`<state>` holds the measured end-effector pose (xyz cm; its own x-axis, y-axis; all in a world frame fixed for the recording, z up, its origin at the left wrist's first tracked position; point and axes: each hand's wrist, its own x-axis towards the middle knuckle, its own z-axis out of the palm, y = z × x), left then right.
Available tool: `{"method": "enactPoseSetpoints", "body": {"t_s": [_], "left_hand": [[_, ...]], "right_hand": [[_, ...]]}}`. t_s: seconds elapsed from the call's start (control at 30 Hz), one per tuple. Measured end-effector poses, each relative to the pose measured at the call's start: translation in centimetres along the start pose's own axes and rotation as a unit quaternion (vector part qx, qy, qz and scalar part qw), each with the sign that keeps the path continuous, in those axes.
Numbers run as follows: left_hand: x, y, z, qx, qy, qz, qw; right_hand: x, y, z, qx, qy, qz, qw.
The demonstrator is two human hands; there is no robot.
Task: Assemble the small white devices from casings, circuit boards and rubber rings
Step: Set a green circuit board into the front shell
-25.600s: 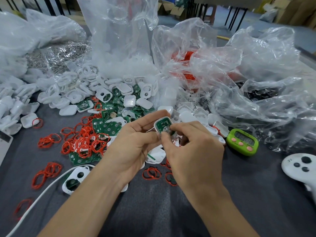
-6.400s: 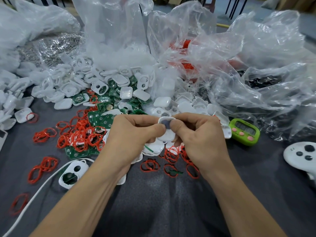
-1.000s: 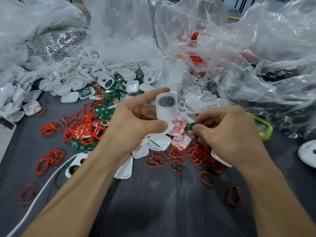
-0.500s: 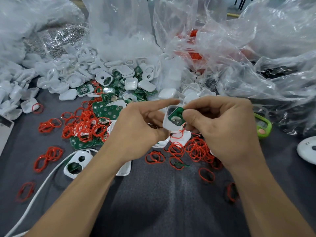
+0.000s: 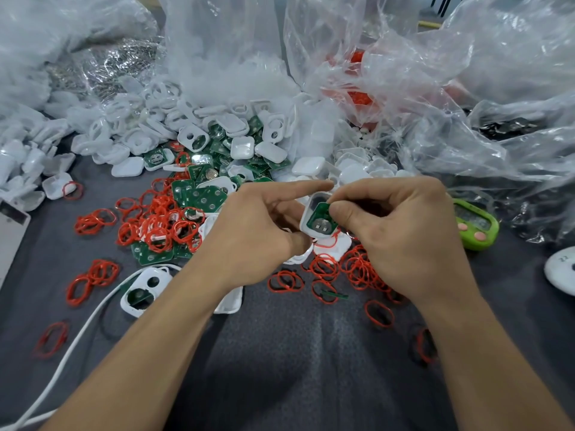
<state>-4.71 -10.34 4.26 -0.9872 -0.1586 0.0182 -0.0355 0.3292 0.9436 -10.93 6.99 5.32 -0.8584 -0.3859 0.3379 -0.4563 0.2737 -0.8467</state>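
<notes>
My left hand grips a small white casing between forefinger and thumb, its hollow side facing me. A green circuit board lies tilted in that casing, and my right hand pinches the board's upper right edge with thumb and forefinger. Red rubber rings lie loose on the grey cloth just below both hands. More green boards and red rings are heaped to the left, with white casings piled behind them.
Crumpled clear plastic bags fill the back and right. A green timer sits right of my right hand, a white round device at the right edge. A white cable and a casing frame lie front left.
A second ago my left hand held the casing alone while my right hand picked a board from the rings. The right hand has since brought the board into the casing.
</notes>
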Motion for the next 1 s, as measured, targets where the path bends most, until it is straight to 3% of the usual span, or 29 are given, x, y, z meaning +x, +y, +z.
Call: {"method": "enactPoseSetpoints", "body": {"t_s": [0.2,0.57,0.83,1.0], "left_hand": [[-0.1,0.1,0.1,-0.015,-0.005,-0.012,1.0],[-0.2,0.4,0.0,-0.114,-0.038,-0.042,0.992],[-0.2,0.5,0.0,-0.108,-0.032,-0.049,0.992],[-0.1,0.2,0.0,-0.083,-0.028,-0.051,0.995]], "right_hand": [[0.0,-0.1,0.2,-0.061,0.029,-0.027,0.997],[0.0,0.5,0.4,-0.046,0.056,-0.016,0.997],[0.2,1.0,0.4,-0.004,0.049,0.011,0.999],[0.0,0.8,0.3,-0.034,0.052,-0.005,0.998]]}}
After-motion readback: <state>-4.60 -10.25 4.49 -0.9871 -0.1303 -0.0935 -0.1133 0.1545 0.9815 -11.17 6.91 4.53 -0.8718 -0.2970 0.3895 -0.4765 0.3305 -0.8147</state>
